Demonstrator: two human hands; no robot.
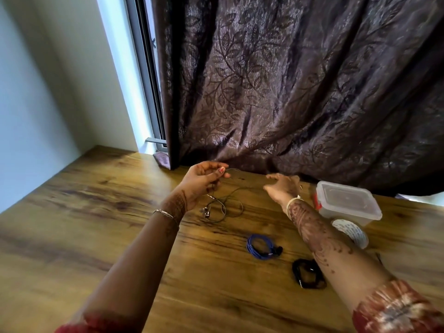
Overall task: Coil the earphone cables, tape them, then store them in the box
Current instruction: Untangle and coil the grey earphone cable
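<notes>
While the left hand [204, 181] pinches the dark earphone cable [206, 213], the right hand [283, 188] hovers nearby, fingers spread.

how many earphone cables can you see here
3: a loose dark cable trailing from the left hand, a blue coil mid-table, and a black coil beside the right forearm. The lidded box may hide more.

A home room: a wooden table [96, 212] set against a window [146, 75] hung with a heavy leaf-patterned curtain [288, 80].
</notes>
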